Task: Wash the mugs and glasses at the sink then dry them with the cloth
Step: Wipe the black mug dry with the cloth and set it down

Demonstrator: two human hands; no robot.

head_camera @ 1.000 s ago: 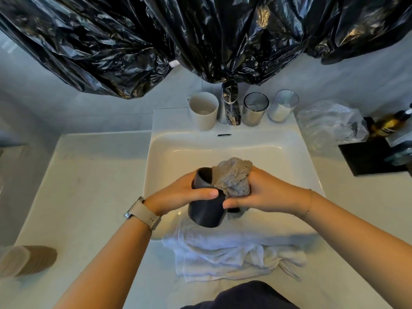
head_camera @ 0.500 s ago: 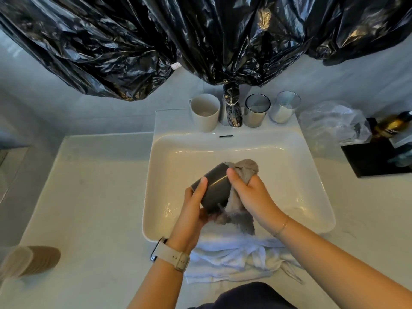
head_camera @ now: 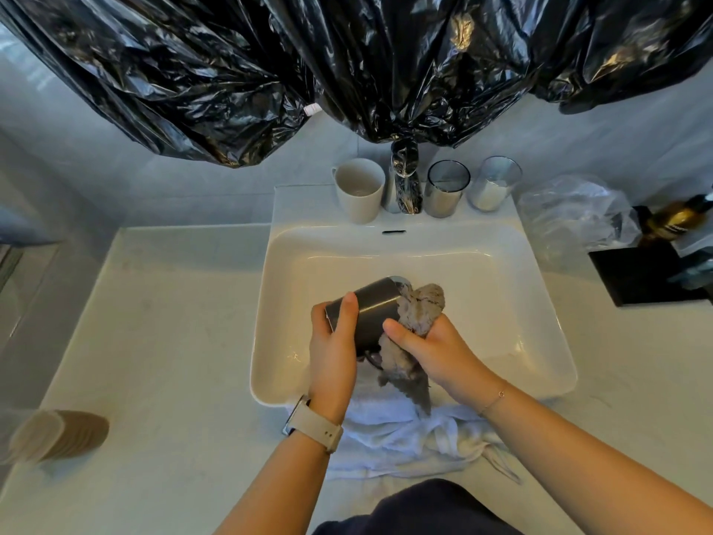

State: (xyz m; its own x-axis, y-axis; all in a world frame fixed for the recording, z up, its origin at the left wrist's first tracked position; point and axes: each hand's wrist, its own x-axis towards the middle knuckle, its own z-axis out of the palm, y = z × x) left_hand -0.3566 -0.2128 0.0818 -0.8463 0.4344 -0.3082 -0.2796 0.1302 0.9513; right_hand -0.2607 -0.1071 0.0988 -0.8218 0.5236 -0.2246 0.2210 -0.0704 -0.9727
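Mug (head_camera: 372, 316) over sink (head_camera: 540, 341), towel (head_camera: 405, 438) before it.

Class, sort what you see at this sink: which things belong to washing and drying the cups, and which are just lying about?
Part of the job:
dark mug in the left hand
grey cloth in the right hand
white mug
two glasses
sink

Lying about:
white towel
plastic bag
bottle
black tray
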